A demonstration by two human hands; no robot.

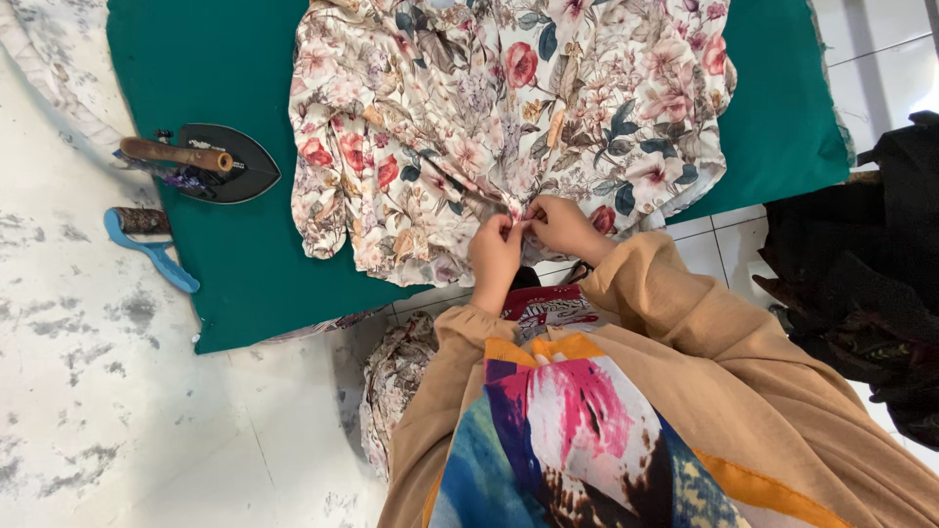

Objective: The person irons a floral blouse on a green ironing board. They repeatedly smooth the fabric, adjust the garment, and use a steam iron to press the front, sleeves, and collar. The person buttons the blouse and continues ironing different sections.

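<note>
A cream floral garment (489,108) with red and pink flowers lies spread on a green cloth (225,88) laid on the floor. My left hand (495,256) and my right hand (561,225) meet at the garment's near edge, both pinching the same small spot of fabric between fingertips. Tan sleeves cover both my arms. A bright multicoloured scarf hangs in front of my chest and hides my lap.
A black flat iron (210,161) with a wooden handle rests on the green cloth at the left. Beside it on the mottled white floor lies a blue-handled lint roller (147,240). More floral fabric (391,376) is bundled by my knee. Dark clothes (861,284) are piled at the right.
</note>
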